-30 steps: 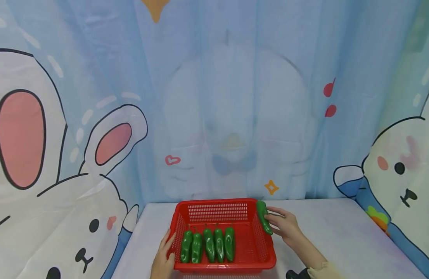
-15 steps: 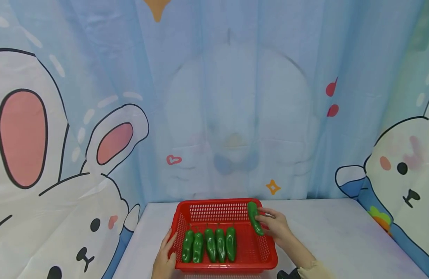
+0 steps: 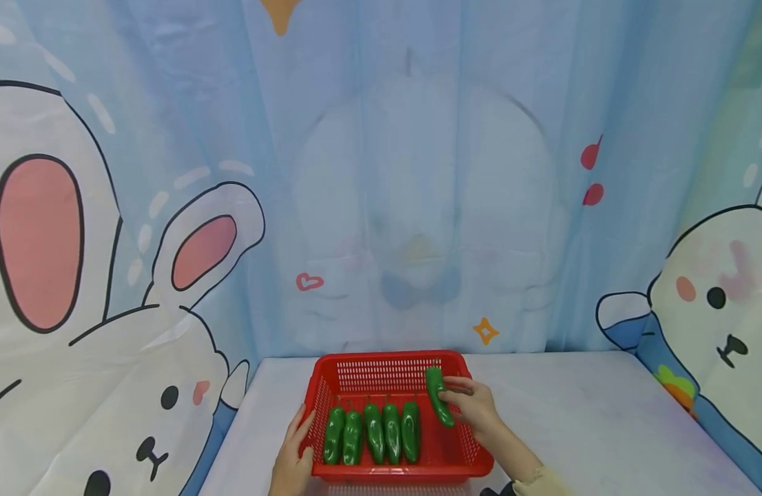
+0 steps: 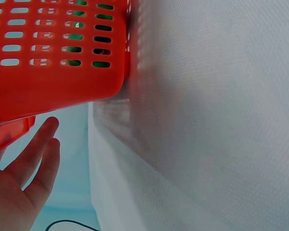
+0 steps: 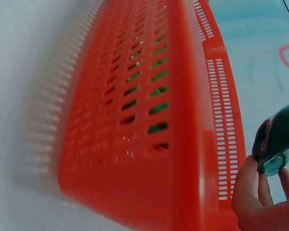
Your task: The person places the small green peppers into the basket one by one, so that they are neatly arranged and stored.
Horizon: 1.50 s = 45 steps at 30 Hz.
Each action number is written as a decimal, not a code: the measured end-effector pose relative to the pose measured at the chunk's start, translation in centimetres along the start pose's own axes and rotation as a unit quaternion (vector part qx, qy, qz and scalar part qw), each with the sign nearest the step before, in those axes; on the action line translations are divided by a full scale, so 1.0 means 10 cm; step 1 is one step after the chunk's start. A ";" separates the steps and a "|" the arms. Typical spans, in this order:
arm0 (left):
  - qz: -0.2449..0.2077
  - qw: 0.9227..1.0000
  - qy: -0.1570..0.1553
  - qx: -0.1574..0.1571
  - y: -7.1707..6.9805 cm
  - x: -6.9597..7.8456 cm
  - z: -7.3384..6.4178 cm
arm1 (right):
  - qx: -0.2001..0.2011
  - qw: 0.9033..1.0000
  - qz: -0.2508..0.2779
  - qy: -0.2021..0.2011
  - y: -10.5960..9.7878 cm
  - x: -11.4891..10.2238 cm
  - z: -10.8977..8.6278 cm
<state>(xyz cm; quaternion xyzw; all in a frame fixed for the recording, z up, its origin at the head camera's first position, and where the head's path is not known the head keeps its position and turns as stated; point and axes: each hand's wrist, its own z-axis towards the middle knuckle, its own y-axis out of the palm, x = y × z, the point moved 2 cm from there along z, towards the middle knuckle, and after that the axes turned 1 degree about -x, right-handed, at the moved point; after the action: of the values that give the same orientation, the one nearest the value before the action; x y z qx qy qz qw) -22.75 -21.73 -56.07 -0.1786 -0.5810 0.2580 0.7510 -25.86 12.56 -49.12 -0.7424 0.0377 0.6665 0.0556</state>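
Observation:
In the head view, a red plastic basket (image 3: 443, 471) with slotted walls stands on the white table. Several glossy green chili peppers (image 3: 373, 434) lie side by side in its left and middle part. My right hand (image 3: 474, 406) pinches another green chili pepper (image 3: 439, 396) between thumb and fingers above the basket's right side; the right wrist view shows this pepper (image 5: 279, 132) higher than the rim. My left hand (image 3: 291, 458) rests at the basket's left rim. In the left wrist view its two visible fingers (image 4: 43, 168) are straight; the others are partly hidden.
The white tabletop (image 3: 561, 406) extends to both sides of the basket. Behind it hangs a light blue curtain (image 3: 412, 172) printed with cartoon rabbits. The basket's bare floor (image 3: 439, 451) shows right of the row of peppers.
My right hand has carried its chili pepper leftward and slightly down, from the basket's right rim to over the inside. The left hand and the lying peppers keep their places.

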 end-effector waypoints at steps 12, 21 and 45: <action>-0.006 1.000 0.008 -0.003 0.00 -0.01 -0.02 | -0.005 0.999 0.011 0.032 0.20 0.19 0.02; -0.012 1.000 0.014 0.002 0.00 -0.01 -0.02 | 0.006 0.999 0.003 0.043 0.24 0.33 0.08; -0.004 1.000 0.028 0.013 0.00 0.00 0.00 | 0.052 0.983 -0.178 -0.011 0.32 0.45 0.11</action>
<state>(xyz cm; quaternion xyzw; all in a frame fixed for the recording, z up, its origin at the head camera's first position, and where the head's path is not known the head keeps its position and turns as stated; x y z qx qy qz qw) -22.72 -21.73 -56.03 -0.1733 -0.5571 0.2572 0.7703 -26.86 9.64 -53.78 -0.7260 -0.0608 0.6512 0.2126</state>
